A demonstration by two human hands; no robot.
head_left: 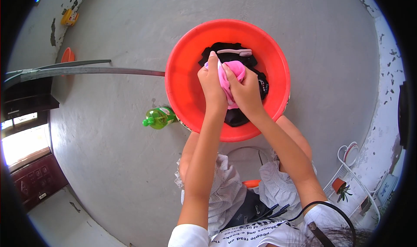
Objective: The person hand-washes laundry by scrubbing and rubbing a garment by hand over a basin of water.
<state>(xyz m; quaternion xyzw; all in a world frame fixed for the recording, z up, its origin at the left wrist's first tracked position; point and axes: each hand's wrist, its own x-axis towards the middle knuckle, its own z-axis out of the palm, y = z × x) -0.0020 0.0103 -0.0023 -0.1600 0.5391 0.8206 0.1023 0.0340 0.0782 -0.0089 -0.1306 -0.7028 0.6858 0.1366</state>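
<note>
Over a round red basin (182,64), my left hand (213,84) and my right hand (247,88) are both closed on a bunched pink cloth (224,80), side by side. Folds of the cloth show between the fingers and hang down between the wrists. Beneath the hands lies black clothing (236,117) in the basin. On top of the dark fabric, toward the far side, rests a pale pink brush (234,52) with a long handle. What kind of garment the pink cloth is cannot be made out.
A green bottle (159,118) stands on the grey floor beside the basin's left. Metal bars (95,71) reach in from the left toward the rim. A potted plant (340,186) sits on a white rack (352,164) at the right. A small orange container (68,55) is far left.
</note>
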